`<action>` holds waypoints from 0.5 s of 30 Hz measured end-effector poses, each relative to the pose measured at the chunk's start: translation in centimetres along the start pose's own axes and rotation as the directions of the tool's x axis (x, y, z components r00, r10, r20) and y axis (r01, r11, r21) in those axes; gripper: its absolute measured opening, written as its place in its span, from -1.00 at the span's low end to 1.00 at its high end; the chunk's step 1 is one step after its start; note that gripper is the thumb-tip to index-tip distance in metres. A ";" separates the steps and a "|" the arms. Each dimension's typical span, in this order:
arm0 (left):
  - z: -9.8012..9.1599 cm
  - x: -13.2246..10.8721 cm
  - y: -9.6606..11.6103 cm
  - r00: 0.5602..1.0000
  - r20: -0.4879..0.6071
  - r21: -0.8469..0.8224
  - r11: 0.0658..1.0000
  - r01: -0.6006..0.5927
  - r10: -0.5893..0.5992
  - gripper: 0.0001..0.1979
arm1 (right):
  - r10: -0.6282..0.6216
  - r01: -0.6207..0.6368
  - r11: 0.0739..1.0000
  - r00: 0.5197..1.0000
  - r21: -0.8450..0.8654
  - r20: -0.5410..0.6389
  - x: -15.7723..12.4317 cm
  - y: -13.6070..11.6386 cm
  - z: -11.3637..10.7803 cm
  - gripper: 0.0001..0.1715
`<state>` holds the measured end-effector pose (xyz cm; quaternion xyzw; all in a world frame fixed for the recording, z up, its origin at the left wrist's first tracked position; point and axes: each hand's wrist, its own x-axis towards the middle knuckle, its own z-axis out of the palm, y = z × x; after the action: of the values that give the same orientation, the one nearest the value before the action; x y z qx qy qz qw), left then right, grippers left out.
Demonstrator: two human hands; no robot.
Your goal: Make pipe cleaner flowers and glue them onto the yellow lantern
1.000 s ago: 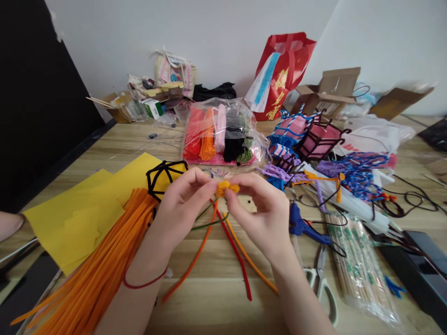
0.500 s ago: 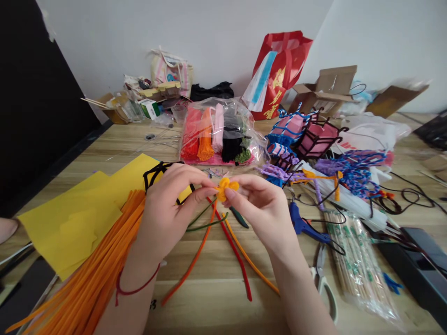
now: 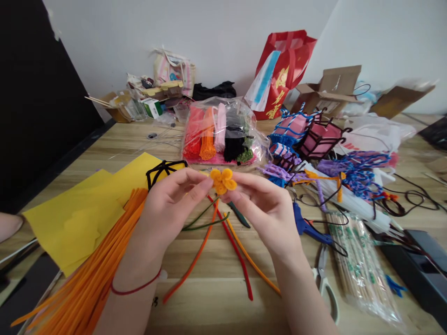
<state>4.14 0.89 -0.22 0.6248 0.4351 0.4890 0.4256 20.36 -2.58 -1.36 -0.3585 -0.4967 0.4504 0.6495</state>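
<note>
From my end, the head view gives me 2 bare hands, no gloves. Yellow flower (image 3: 222, 181) is held up over the bench (image 3: 202, 298), mid-frame, between them. Left hand (image 3: 171, 204) pinches its left edge, thumb against index; right hand (image 3: 263, 207) pinches the lower right edge the same way. So both sets of fingers grasp the flower – neither is released. I count 4 fuzzy loops facing me; the back is hidden.

Step looks like shaping the petals. To do it well, I'd anchor the centre with 1 hand and nudge 1 loop at a time with the other, evening out size and spacing. Light pressure only: the fuzzy stuff probably flattens if squeezed, and pulling both sides at once could open the loops.

Below, loose on the bench: green stem (image 3: 204, 227), orange stem (image 3: 201, 260), red stem (image 3: 239, 256), yellow stem (image 3: 253, 267). Scissors (image 3: 328, 300) sit beside the right forearm – best keep elbows clear.
</note>
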 end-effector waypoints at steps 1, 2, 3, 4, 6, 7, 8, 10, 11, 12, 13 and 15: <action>0.0 -0.1 0.0 1.000 -0.015 -0.007 1.000 -0.004 0.004 -0.69 | 0.030 -0.030 0.998 1.000 0.060 -0.002 0.0 -0.1 0.0 -0.76; 0.0 -0.2 0.1 1.000 -0.028 -0.006 1.000 -0.013 0.013 -0.71 | 0.049 -0.048 0.994 0.999 0.093 -0.005 0.0 -0.2 0.0 -0.76; 0.1 -0.3 0.1 0.999 -0.038 0.002 1.000 -0.029 0.029 -0.74 | 0.060 -0.058 0.992 0.998 0.111 -0.012 0.1 -0.3 0.0 -0.76; 0.1 -0.4 0.2 0.997 -0.048 0.018 0.998 -0.054 0.055 -0.78 | 0.068 -0.065 0.991 0.998 0.119 -0.016 0.1 -0.4 0.0 -0.75; 0.3 -0.7 0.3 0.990 -0.063 0.076 0.990 -0.117 0.122 -0.86 | 0.084 -0.082 0.989 0.996 0.125 -0.015 0.1 -0.5 0.0 -0.72; 0.3 -0.9 0.4 0.985 -0.072 0.111 0.982 -0.150 0.158 -0.90 | 0.088 -0.085 0.988 0.996 0.128 -0.017 0.2 -0.5 0.0 -0.71; 0.3 -1.0 0.4 0.979 -0.077 0.146 0.973 -0.178 0.191 -0.93 | 0.090 -0.087 0.987 0.996 0.132 -0.021 0.2 -0.5 0.0 -0.72; 0.3 -1.2 0.6 0.969 -0.071 0.220 0.951 -0.217 0.237 -0.96 | 0.092 -0.087 0.986 0.995 0.140 -0.029 0.3 -0.5 -0.1 -0.78; 0.3 -1.3 0.7 0.966 -0.057 0.260 0.937 -0.231 0.254 -0.97 | 0.094 -0.088 0.985 0.995 0.145 -0.032 0.3 -0.4 -0.1 -0.81; 0.3 -1.3 0.8 0.963 -0.038 0.298 0.923 -0.244 0.267 -0.97 | 0.097 -0.092 0.984 0.995 0.151 -0.030 0.4 -0.4 -0.1 -0.84; 0.4 -1.3 0.8 0.960 -0.018 0.330 0.908 -0.258 0.279 -0.97 | 0.102 -0.096 0.983 0.994 0.156 -0.029 0.4 -0.3 -0.1 -0.85; 0.4 -1.3 0.9 0.951 0.009 0.372 0.881 -0.291 0.310 -0.97 | 0.109 -0.102 0.982 0.993 0.160 -0.034 0.4 -0.2 -0.1 -0.85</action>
<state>4.52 -0.59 0.29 0.7407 0.4277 0.4743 0.2084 20.51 -2.30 -1.05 -0.3412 -0.4257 0.5145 0.6616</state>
